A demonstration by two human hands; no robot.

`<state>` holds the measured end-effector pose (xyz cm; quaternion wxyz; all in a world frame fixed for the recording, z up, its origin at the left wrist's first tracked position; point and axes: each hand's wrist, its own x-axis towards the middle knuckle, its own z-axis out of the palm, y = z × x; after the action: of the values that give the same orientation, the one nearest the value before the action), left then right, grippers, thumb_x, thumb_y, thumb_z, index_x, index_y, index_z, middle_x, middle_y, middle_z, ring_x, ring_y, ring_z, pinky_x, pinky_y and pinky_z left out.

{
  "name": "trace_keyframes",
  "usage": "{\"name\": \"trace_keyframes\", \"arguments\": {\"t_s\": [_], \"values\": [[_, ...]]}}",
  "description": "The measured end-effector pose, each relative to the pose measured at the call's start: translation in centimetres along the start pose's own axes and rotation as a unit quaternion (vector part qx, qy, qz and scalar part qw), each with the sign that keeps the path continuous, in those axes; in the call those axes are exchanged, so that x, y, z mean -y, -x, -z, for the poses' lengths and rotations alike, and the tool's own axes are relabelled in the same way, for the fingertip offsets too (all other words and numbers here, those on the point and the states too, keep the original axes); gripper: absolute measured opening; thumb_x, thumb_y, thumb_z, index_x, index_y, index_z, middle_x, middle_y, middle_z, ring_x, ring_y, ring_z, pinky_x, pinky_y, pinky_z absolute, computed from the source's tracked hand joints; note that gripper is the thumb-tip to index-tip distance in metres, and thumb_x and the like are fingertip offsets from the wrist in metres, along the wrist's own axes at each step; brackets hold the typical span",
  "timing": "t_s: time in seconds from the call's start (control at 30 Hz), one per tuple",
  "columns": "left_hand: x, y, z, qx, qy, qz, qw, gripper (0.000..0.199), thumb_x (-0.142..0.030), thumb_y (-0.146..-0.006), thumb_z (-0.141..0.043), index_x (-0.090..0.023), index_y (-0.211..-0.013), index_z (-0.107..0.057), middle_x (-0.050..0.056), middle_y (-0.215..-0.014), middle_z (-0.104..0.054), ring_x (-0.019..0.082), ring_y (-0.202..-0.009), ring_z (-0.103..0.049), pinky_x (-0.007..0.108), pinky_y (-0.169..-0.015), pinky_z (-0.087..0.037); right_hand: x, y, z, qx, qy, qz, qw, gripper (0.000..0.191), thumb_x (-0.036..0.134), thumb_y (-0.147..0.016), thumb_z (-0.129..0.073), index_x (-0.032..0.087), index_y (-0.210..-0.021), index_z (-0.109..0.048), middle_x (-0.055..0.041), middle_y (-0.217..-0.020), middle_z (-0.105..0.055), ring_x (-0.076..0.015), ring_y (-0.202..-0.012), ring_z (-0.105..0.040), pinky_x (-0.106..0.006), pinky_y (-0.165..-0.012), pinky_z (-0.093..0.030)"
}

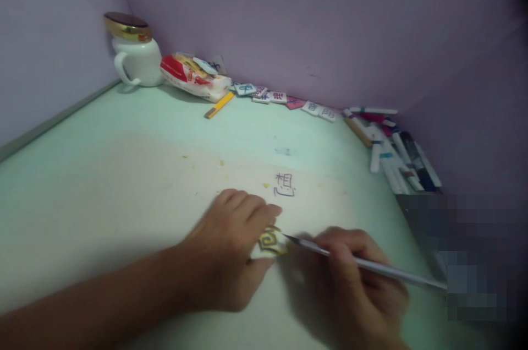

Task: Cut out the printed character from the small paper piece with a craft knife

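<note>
A small white piece with a yellow and dark drawn pattern (269,241) lies on the pale green table (136,174). My left hand (233,251) grips it from the left, fingers along its far edge and thumb at its near edge. My right hand (363,284) is closed round a slim silver craft knife (383,268), whose pointed tip is at the piece's right edge. Just beyond the piece, a purple character (284,185) is drawn on the table, with a few yellow scraps (266,185) around it.
At the back left stand a white mug (142,61) and a red and white packet (196,77), with a yellow cutter (219,105) before it. Small lettered cards (278,97) line the wall. Several markers (398,160) are heaped at the right edge.
</note>
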<state>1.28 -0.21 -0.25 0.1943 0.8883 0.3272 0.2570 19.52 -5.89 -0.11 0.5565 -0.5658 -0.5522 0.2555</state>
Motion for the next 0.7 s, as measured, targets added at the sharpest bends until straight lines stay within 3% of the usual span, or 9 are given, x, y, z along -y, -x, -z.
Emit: {"name": "trace_keyframes", "arguments": {"t_s": [0.2,0.4,0.5,0.6,0.7], "values": [[0.2,-0.2,0.3,0.031,0.046,-0.025,0.998,0.054,-0.007,-0.068,-0.055,-0.018,-0.121,-0.048,0.01,-0.11,-0.058,0.027,-0.101,-0.051,0.045,-0.093,-0.041,-0.5,-0.2,0.3,-0.013,0.021,-0.025,0.999,0.022,0.028,-0.094,-0.056,0.023,-0.073,-0.06,0.0041,-0.055,-0.048,-0.0112,-0.047,-0.044,-0.023,-0.044,-0.035],[0.3,-0.1,0.3,0.02,0.057,-0.034,0.998,0.061,-0.006,-0.067,-0.053,-0.017,-0.126,-0.043,0.011,-0.111,-0.057,0.027,-0.101,-0.051,0.048,-0.094,-0.04,-0.5,-1.1,1.2,0.112,0.071,0.102,0.986,0.013,0.018,-0.091,-0.058,0.026,-0.087,-0.067,0.003,-0.064,-0.066,-0.012,-0.051,-0.059,-0.02,-0.045,-0.046],[0.5,0.1,0.1,0.005,0.056,-0.024,0.998,0.075,-0.006,-0.066,-0.052,-0.014,-0.138,-0.031,0.013,-0.117,-0.054,0.028,-0.105,-0.049,0.049,-0.097,-0.039,-0.4,-1.0,1.8,0.119,0.091,0.128,0.98,0.015,0.017,-0.089,-0.058,0.028,-0.095,-0.068,0.0028,-0.067,-0.069,-0.0126,-0.054,-0.064,-0.02,-0.047,-0.047],[0.7,0.3,0.0,0.008,0.06,-0.019,0.998,0.08,-0.006,-0.064,-0.051,-0.015,-0.14,-0.028,0.013,-0.118,-0.053,0.028,-0.107,-0.048,0.05,-0.1,-0.038,-0.4,-1.0,2.4,0.136,0.106,0.11,0.979,0.018,0.019,-0.087,-0.06,0.029,-0.099,-0.07,0.0026,-0.074,-0.073,-0.0132,-0.058,-0.068,-0.019,-0.053,-0.052],[0.7,0.1,0.1,0.023,0.055,-0.014,0.998,0.078,-0.008,-0.064,-0.052,-0.016,-0.138,-0.03,0.012,-0.121,-0.052,0.029,-0.109,-0.046,0.051,-0.101,-0.036,-0.3,-1.3,3.2,0.2,0.075,0.065,0.975,0.028,0.026,-0.085,-0.062,0.028,-0.111,-0.07,-0.0016,-0.093,-0.077,-0.0186,-0.077,-0.074,-0.024,-0.068,-0.058]]}}
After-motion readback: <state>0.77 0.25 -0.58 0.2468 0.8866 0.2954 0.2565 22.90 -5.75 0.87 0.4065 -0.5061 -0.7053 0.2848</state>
